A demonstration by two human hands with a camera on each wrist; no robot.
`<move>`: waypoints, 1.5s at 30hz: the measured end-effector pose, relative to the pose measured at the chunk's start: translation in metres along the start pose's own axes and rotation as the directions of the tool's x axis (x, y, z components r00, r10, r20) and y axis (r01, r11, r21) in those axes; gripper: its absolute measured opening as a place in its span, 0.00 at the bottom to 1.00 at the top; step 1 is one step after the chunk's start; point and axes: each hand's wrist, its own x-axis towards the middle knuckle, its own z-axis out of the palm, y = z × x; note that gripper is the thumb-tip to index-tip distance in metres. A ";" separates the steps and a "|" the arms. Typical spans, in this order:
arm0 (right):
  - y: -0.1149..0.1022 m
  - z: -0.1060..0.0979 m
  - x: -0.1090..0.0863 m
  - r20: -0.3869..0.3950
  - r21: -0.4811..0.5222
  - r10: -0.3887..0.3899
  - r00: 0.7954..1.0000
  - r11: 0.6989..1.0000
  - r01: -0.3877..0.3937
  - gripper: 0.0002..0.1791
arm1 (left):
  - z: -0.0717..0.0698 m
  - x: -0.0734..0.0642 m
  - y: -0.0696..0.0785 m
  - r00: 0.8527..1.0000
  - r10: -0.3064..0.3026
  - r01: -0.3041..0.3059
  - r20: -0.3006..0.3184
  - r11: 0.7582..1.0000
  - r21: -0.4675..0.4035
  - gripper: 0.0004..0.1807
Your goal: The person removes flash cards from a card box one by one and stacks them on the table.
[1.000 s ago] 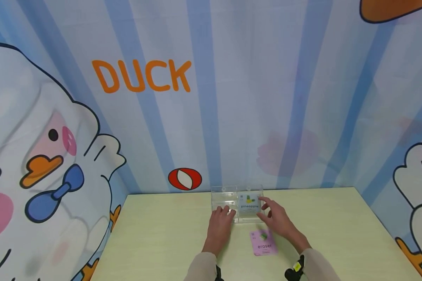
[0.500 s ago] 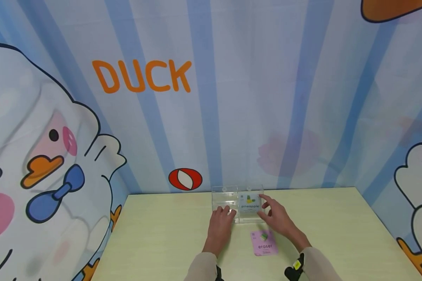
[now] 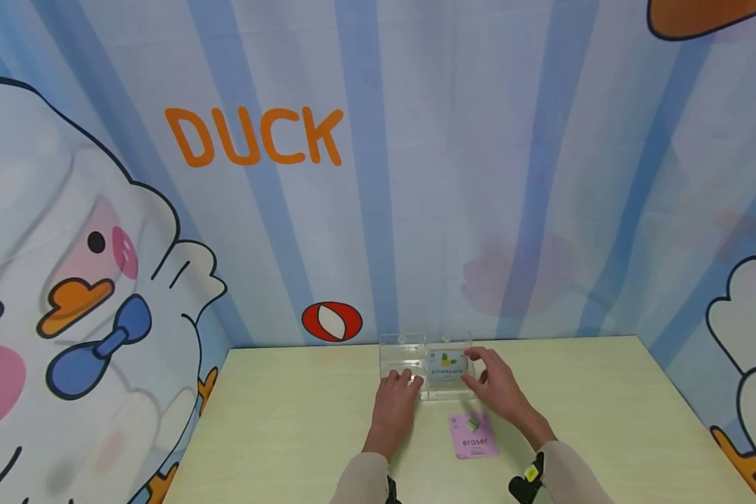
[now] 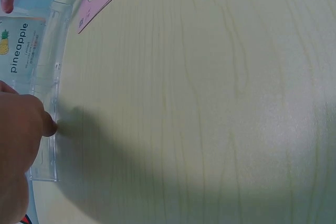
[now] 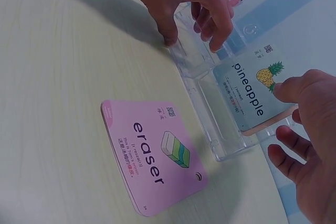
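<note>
A clear plastic box (image 3: 405,360) with two compartments stands at the table's back edge. My left hand (image 3: 395,409) holds its left half: the thumb is at the front rim, the other fingers bend down into the compartment. In the right compartment lies a pale blue pineapple card (image 5: 252,85), on top of a pink-edged card. My right hand (image 3: 496,388) is at this card's right side, its fingers spread and loosely bent. In the right wrist view one fingertip overlaps the card beside the pineapple picture. A pink eraser card (image 5: 157,156) lies on the table in front of the box.
The pale wooden table (image 3: 290,413) meets a blue striped curtain (image 3: 416,175) with duck prints right behind the box. Black bands show at both wrists, below beige sleeves (image 3: 365,479).
My right hand has shifted slightly at the pineapple card's right edge, its fingertips drawn a little to the right. The left hand, the box and the eraser card stay in place.
</note>
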 end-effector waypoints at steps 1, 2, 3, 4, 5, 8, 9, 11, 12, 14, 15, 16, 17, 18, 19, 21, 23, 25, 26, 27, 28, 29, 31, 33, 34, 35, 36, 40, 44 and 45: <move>0.000 0.000 0.000 -0.005 0.007 -0.003 1.000 1.000 0.003 0.25 | 0.000 0.000 0.000 1.000 0.000 0.000 -0.001 1.000 0.000 0.21; -0.001 0.000 0.000 -0.006 0.014 -0.004 1.000 1.000 0.004 0.25 | 0.000 0.000 0.000 1.000 0.001 -0.001 -0.003 1.000 0.000 0.20; -0.001 0.000 0.000 -0.006 0.023 -0.004 1.000 1.000 0.004 0.24 | 0.000 0.000 0.000 1.000 0.002 -0.002 -0.005 1.000 0.000 0.20; -0.001 0.000 0.001 -0.006 0.030 -0.001 1.000 1.000 0.001 0.23 | 0.000 0.000 0.000 1.000 0.003 -0.003 -0.008 1.000 0.000 0.20; 0.000 0.000 0.001 -0.005 0.035 0.002 1.000 0.999 -0.002 0.23 | -0.001 0.000 0.000 1.000 0.004 -0.004 -0.011 1.000 0.001 0.20; 0.000 0.001 0.002 0.005 0.054 0.019 1.000 0.998 -0.019 0.23 | -0.001 0.000 0.000 1.000 0.006 -0.006 -0.019 1.000 0.005 0.20; 0.001 0.002 0.002 0.009 0.060 0.025 1.000 0.998 -0.026 0.23 | 0.000 0.000 0.000 1.000 0.006 -0.006 -0.019 1.000 0.006 0.21; 0.002 0.003 0.001 0.016 0.064 0.036 0.999 0.997 -0.037 0.23 | 0.000 -0.001 0.000 1.000 0.005 -0.005 -0.017 1.000 0.005 0.21; 0.002 0.004 0.001 0.019 0.063 0.040 0.999 0.997 -0.041 0.23 | 0.000 -0.001 0.000 1.000 0.004 -0.004 -0.015 1.000 0.005 0.21; 0.003 0.005 0.000 0.024 0.056 0.031 0.999 0.998 -0.033 0.23 | 0.001 -0.001 0.000 1.000 0.003 -0.003 -0.009 1.000 0.006 0.22; 0.003 0.006 0.000 0.025 0.050 0.030 0.999 0.998 -0.032 0.23 | 0.002 -0.001 0.000 1.000 0.003 -0.003 -0.007 1.000 0.006 0.22; 0.003 0.006 0.000 0.026 0.043 0.024 0.999 0.999 -0.025 0.23 | 0.002 -0.001 0.000 1.000 0.002 -0.002 -0.006 1.000 0.006 0.22; 0.003 0.006 0.000 0.026 0.038 0.014 1.000 0.999 -0.015 0.22 | 0.002 -0.001 0.000 1.000 0.002 -0.002 -0.004 1.000 0.010 0.22; 0.002 0.007 0.000 0.026 0.033 0.007 1.000 0.999 -0.008 0.22 | 0.002 -0.001 0.000 1.000 0.001 -0.001 -0.002 1.000 0.013 0.22; 0.002 0.007 0.000 0.025 0.030 -0.002 1.000 1.000 0.001 0.22 | 0.002 -0.001 0.000 1.000 0.000 0.000 -0.001 1.000 0.014 0.22; 0.000 0.007 0.001 0.023 0.025 -0.012 1.000 1.000 0.011 0.22 | 0.002 -0.001 0.000 1.000 -0.001 0.001 0.001 1.000 0.017 0.22; -0.002 0.006 0.002 0.019 0.023 -0.023 1.000 0.999 0.022 0.22 | 0.002 -0.001 -0.001 1.000 -0.001 0.001 0.001 1.000 0.018 0.23; -0.004 0.005 0.002 0.011 0.022 -0.035 0.999 0.999 0.034 0.23 | 0.002 -0.001 -0.001 1.000 -0.001 0.001 0.002 1.000 0.015 0.23; -0.005 0.005 0.003 0.005 0.019 -0.043 0.999 0.999 0.042 0.23 | 0.002 -0.001 -0.001 1.000 -0.001 0.001 0.002 1.000 0.015 0.23; -0.006 0.004 0.003 0.000 0.018 -0.052 0.999 0.998 0.052 0.23 | 0.002 -0.001 -0.001 1.000 0.000 0.000 0.003 1.000 0.013 0.23; -0.007 0.004 0.003 -0.005 0.018 -0.066 0.998 0.998 0.066 0.23 | 0.002 -0.001 -0.001 1.000 0.000 0.000 0.001 1.000 0.011 0.23; -0.008 0.004 0.004 -0.011 0.016 -0.079 0.997 0.997 0.079 0.23 | 0.002 -0.001 -0.001 1.000 0.001 -0.001 0.000 1.000 0.011 0.23; -0.009 0.004 0.005 -0.022 0.010 -0.108 0.994 0.994 0.109 0.23 | 0.002 -0.002 -0.002 1.000 0.002 -0.002 -0.008 1.000 0.008 0.23; -0.010 0.003 0.006 -0.028 0.001 -0.127 0.991 0.992 0.127 0.23 | 0.002 -0.002 -0.002 1.000 0.005 -0.005 -0.022 1.000 0.002 0.23; -0.011 0.002 0.006 -0.030 -0.005 -0.136 0.990 0.991 0.136 0.23 | 0.002 -0.002 -0.002 1.000 0.007 -0.007 -0.030 1.000 0.000 0.23; -0.011 0.002 0.007 -0.032 -0.013 -0.137 0.990 0.991 0.136 0.23 | 0.003 -0.002 -0.002 0.999 0.009 -0.009 -0.034 1.000 -0.001 0.23; -0.012 0.002 0.007 -0.032 -0.020 -0.144 0.989 0.990 0.143 0.23 | 0.003 -0.002 -0.002 0.999 0.010 -0.010 -0.038 1.000 -0.004 0.23; -0.013 0.000 0.009 -0.030 -0.039 -0.160 0.987 0.987 0.158 0.24 | 0.004 -0.001 -0.001 0.999 0.010 -0.010 -0.035 1.000 -0.004 0.23; -0.014 -0.001 0.010 -0.046 -0.042 -0.182 0.982 0.983 0.180 0.24 | 0.004 -0.001 -0.001 1.000 0.007 -0.007 -0.019 1.000 0.005 0.22; -0.014 -0.002 0.010 -0.052 -0.038 -0.188 0.981 0.982 0.186 0.24 | 0.004 -0.001 -0.001 1.000 0.007 -0.007 -0.016 1.000 0.009 0.22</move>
